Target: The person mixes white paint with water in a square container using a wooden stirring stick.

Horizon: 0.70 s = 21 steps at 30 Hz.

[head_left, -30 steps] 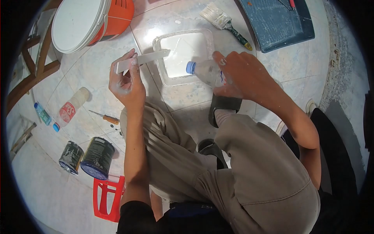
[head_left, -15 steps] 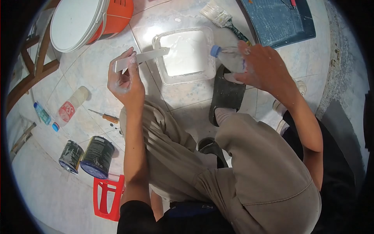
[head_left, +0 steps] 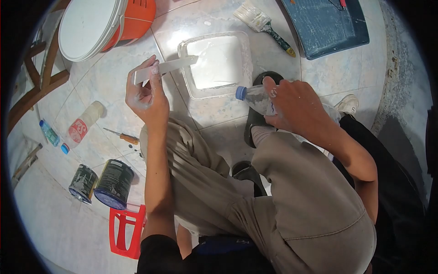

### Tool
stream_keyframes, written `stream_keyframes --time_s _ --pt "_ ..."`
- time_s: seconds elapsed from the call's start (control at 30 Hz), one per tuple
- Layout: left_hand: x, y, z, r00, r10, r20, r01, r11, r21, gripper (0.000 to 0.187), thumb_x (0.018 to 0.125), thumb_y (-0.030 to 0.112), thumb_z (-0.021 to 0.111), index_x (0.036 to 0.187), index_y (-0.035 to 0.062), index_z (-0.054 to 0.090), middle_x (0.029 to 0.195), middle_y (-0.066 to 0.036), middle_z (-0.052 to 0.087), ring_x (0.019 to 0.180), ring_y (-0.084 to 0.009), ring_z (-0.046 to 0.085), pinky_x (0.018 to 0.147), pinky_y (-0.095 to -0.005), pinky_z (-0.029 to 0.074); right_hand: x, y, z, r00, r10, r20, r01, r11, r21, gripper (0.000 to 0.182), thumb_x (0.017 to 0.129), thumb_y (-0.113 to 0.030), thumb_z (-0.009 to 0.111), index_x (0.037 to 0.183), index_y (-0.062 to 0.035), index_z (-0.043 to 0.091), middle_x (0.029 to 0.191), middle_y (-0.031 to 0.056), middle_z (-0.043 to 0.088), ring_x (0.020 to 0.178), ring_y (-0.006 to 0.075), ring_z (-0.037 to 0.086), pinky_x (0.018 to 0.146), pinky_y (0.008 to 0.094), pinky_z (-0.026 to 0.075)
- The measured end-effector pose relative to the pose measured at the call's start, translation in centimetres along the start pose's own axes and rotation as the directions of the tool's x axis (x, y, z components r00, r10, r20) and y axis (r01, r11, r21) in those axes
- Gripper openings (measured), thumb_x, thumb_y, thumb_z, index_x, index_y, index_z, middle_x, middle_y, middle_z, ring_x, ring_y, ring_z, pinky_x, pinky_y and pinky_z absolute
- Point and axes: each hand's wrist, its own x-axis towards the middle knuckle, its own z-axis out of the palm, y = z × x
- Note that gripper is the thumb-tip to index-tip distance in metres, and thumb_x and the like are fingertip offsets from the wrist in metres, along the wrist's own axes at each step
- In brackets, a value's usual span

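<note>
My left hand (head_left: 148, 91) pinches a flat, pale stirring stick (head_left: 169, 66) between thumb and fingers. The stick's far end reaches over the rim of a clear plastic tub (head_left: 250, 68), at the edge of the white paint (head_left: 214, 61) inside. In my right hand (head_left: 299, 107) is a clear plastic bottle (head_left: 258, 98) with a blue cap, tilted on its side with the cap pointing left. The cap is on. My fingers cover much of the bottle's body. It is held over my black slipper (head_left: 253, 128), just right of and below the tub.
A paintbrush (head_left: 255, 18) and a dark paint tray (head_left: 328, 27) lie beyond the tub. An orange bucket (head_left: 137, 20) with a white lid stands upper left. At left are a bottle with a red label (head_left: 84, 123), a screwdriver (head_left: 125, 136), two cans (head_left: 114, 182) and a red stool (head_left: 125, 233).
My right hand has moved down toward me with the bottle, uncovering the paintbrush handle. The left hand and its stick have stayed put.
</note>
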Motion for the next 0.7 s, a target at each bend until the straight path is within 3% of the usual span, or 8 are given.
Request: stream_keyframes --time_s 0.07,0.17,0.27,0.37,0.47,0.57,0.67,0.7 --pt "0.0 -0.3 -0.2 1.000 0.020 0.011 -0.020 1.000 0.011 0.025 0.100 0.010 0.059 0.117 -0.0077 0.063 0.113 -0.020 0.067 0.103 -0.0217 0.067 0.089 -0.0339 0.059 0.2 -0.3 -0.2 0.998 0.016 -0.058 -0.016 1.000 0.000 0.054 0.068 -0.028 0.084 0.104 0.0013 0.057 0.083 0.0132 0.068 0.077 0.0264 0.070 0.069 0.0350 0.055" --pt "0.0 -0.3 -0.1 0.999 0.037 0.014 -0.037 0.999 0.013 0.024 0.100 0.009 0.058 0.117 -0.0078 0.063 0.114 -0.020 0.067 0.103 -0.0213 0.067 0.090 -0.0344 0.059 1.0 0.1 0.2 0.896 -0.104 -0.431 0.096 0.995 -0.040 0.073 0.069 -0.032 0.083 0.125 0.0020 0.051 0.082 0.0109 0.059 0.079 0.0283 0.062 0.069 0.0377 0.048" --pt "0.0 -0.3 -0.2 0.999 0.032 0.025 -0.033 0.999 0.026 0.024 0.100 0.008 0.058 0.117 -0.0077 0.062 0.114 -0.019 0.067 0.104 -0.0213 0.067 0.090 -0.0348 0.059 2.7 -0.4 -1.9 0.944 0.019 -0.329 0.002 0.998 0.065 0.075 0.068 -0.030 0.084 0.128 0.0002 0.052 0.088 0.0116 0.059 0.090 0.0261 0.062 0.073 0.0377 0.048" --pt "-0.1 -0.3 -0.1 0.999 0.034 0.005 -0.034 0.999 -0.031 0.023 0.100 0.007 0.058 0.116 -0.0078 0.062 0.114 -0.019 0.067 0.104 -0.0213 0.067 0.090 -0.0347 0.059 3.5 -0.3 -2.6 0.917 0.041 -0.396 -0.040 0.999 0.013 0.065 0.068 -0.031 0.083 0.116 0.0035 0.057 0.084 0.0125 0.067 0.081 0.0250 0.069 0.068 0.0350 0.054" --pt "-0.1 -0.1 -0.1 1.000 0.021 0.010 -0.021 1.000 -0.006 0.023 0.100 0.006 0.057 0.117 -0.0078 0.062 0.115 -0.019 0.066 0.104 -0.0213 0.067 0.090 -0.0346 0.059 3.1 1.7 -0.8 0.736 -0.051 -0.675 0.059 0.998 -0.011 0.074 0.067 -0.037 0.085 0.122 0.0031 0.056 0.089 0.0175 0.068 0.083 0.0287 0.070 0.071 0.0351 0.056" --pt "-0.1 -0.3 -0.2 1.000 -0.005 0.017 0.005 1.000 -0.011 0.023 0.100 0.006 0.057 0.117 -0.0080 0.062 0.116 -0.019 0.066 0.104 -0.0211 0.066 0.090 -0.0344 0.059 3.1 4.0 0.3 0.762 0.055 -0.646 0.097 0.975 0.198 0.081 0.065 -0.040 0.088 0.127 0.0007 0.056 0.098 0.0199 0.069 0.088 0.0321 0.070 0.078 0.0363 0.058" --pt "0.0 -0.3 -0.3 0.999 0.005 0.036 -0.005 1.000 0.002 0.023 0.100 0.006 0.057 0.117 -0.0083 0.062 0.117 -0.019 0.065 0.105 -0.0210 0.066 0.090 -0.0342 0.059 3.0 5.0 -0.5 0.702 0.224 -0.675 0.212 0.840 0.499 0.080 0.066 -0.043 0.090 0.126 -0.0030 0.056 0.107 0.0183 0.068 0.097 0.0325 0.070 0.084 0.0388 0.058" --pt "-0.1 -0.3 -0.3 1.000 0.013 0.029 -0.013 1.000 0.004 0.023 0.100 0.006 0.057 0.117 -0.0084 0.062 0.117 -0.019 0.065 0.105 -0.0211 0.066 0.090 -0.0343 0.059 3.2 5.5 -0.3 0.655 0.209 -0.726 0.239 0.854 0.462 0.080 0.065 -0.043 0.090 0.126 -0.0035 0.055 0.107 0.0177 0.068 0.097 0.0318 0.070 0.084 0.0391 0.058"
